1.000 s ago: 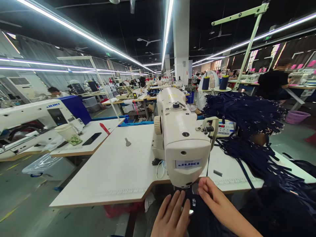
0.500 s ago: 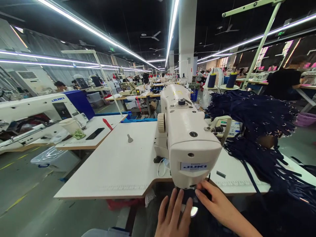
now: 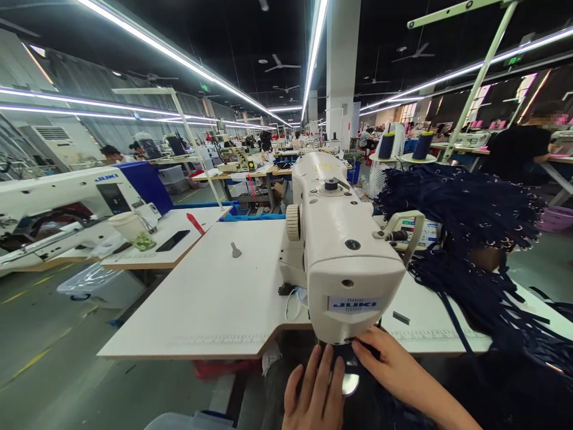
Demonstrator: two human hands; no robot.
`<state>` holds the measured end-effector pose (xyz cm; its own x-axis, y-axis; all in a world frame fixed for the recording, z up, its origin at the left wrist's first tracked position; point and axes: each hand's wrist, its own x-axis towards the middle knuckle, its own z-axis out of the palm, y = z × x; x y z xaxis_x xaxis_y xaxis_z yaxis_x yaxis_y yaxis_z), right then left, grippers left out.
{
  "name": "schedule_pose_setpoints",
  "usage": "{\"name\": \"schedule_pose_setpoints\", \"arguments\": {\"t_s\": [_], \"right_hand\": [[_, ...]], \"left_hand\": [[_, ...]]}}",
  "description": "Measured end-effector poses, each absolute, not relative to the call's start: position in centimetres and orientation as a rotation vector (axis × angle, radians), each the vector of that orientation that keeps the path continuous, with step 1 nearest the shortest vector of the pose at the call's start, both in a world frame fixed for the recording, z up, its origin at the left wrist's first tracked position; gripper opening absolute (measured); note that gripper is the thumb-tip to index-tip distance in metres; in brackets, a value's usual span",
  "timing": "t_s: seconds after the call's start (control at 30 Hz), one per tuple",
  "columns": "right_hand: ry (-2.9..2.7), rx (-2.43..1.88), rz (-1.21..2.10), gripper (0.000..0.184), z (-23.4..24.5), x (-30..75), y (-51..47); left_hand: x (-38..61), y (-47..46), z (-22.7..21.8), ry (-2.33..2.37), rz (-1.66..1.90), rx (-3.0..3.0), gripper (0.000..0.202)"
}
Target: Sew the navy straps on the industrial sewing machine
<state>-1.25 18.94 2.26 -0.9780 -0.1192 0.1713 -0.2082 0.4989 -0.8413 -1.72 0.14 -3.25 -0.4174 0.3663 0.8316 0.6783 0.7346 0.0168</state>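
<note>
The left hand (image 3: 316, 397) is laid flat, fingers spread, and the right hand (image 3: 385, 364) is pressed with extended fingers on dark navy fabric (image 3: 358, 388) under the sewing machine (image 3: 344, 257); beyond, navy straps (image 3: 465, 209) are heaped on the white tabletop (image 3: 215, 298)

This is a garment factory floor. Rows of tables with industrial sewing machines (image 3: 344, 251) run under long strip lights (image 3: 313, 54). Heaps of dark straps (image 3: 465, 209) lie beside them.

Head camera looks forward and down, close over the sewing machine (image 3: 344, 263).
</note>
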Motion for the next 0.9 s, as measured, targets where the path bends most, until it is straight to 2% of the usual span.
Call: {"name": "schedule_pose_setpoints", "arguments": {"t_s": [0.9], "right_hand": [[-2.650,0.258,1.388,0.025,1.7,-1.5,18.6]], "left_hand": [[-2.2,0.9,-2.9,-2.000,-0.451,-0.777,0.027]]}}
